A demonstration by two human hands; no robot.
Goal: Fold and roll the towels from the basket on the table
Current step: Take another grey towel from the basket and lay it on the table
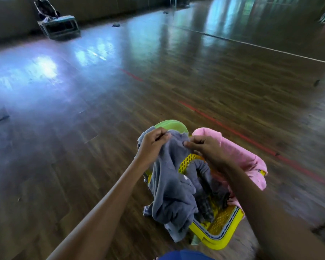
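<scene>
A wide, glossy wooden floor fills the room. Both hands are clamped on one grey towel: the left hand and the right hand pinch its top edge, lifting it from the yellow basket below them. A pink towel drapes the rim beyond the right hand. The towel looks soft, light and limp; corners seem the best hold.

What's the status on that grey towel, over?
Left hand and right hand both pinching grey towel by its top edge. Towel trailing over yellow basket. Pink towel draped on basket rim; nothing blocking.
</scene>
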